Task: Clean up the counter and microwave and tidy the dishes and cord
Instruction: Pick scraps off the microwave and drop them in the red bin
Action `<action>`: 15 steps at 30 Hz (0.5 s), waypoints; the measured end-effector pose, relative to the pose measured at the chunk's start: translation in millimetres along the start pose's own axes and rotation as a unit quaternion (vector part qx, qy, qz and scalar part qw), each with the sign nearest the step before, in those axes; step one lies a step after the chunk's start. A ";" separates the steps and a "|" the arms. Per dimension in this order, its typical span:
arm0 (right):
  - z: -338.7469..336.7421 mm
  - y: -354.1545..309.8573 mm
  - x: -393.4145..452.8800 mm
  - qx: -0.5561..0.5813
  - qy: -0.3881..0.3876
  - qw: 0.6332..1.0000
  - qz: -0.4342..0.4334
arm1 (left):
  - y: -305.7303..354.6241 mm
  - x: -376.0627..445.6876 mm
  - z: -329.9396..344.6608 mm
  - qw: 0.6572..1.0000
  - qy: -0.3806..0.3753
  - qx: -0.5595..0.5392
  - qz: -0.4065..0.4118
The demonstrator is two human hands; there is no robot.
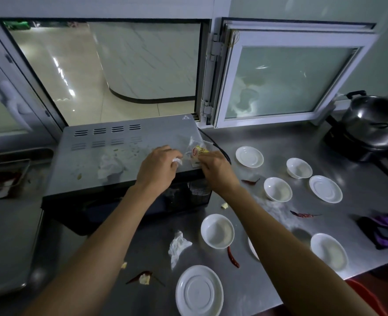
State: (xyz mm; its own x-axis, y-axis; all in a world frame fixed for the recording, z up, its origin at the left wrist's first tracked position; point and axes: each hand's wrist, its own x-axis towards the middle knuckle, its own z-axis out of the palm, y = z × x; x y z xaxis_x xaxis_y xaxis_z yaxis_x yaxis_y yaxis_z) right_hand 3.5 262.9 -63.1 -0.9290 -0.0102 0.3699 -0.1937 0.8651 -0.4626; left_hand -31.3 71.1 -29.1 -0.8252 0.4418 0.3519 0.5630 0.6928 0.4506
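Observation:
A grey microwave (101,156) stands on the steel counter (279,142), its top strewn with crumbs and a crumpled tissue (109,166). My left hand (157,168) grips a small white wad of tissue over the microwave's right part. My right hand (215,166) pinches a clear plastic wrapper with a yellow and red label (198,149) at the top's right edge. The black cord (218,147) runs off the microwave's right side. White saucers (249,156) and small bowls (217,231) lie scattered on the counter to the right.
Dried red chillies (233,257), another crumpled tissue (178,246) and food scraps (144,279) litter the counter front. A purple cloth (387,231) lies at the right edge, a steel pot (375,119) at the back right. A tray (3,176) sits at left.

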 end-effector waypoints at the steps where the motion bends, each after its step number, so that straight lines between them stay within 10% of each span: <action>1: -1.2 0.2 -0.8 0.001 0.005 1.000 0.009 | -1.0 -0.1 0.3 1.000 -0.001 -0.002 0.003; 15: -80.4 46.9 -97.6 -0.081 0.183 0.978 0.052 | 80.5 7.4 49.7 0.994 -0.036 -0.041 0.091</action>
State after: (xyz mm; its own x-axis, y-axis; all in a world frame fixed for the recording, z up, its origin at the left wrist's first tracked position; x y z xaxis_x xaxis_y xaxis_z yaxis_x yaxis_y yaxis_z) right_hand 110.4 344.8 -56.1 -0.7605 0.2360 0.6050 -0.0247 0.9204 -0.3901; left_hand 5.7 158.5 -31.0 -0.7086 0.5977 0.3751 0.7028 0.5504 0.4508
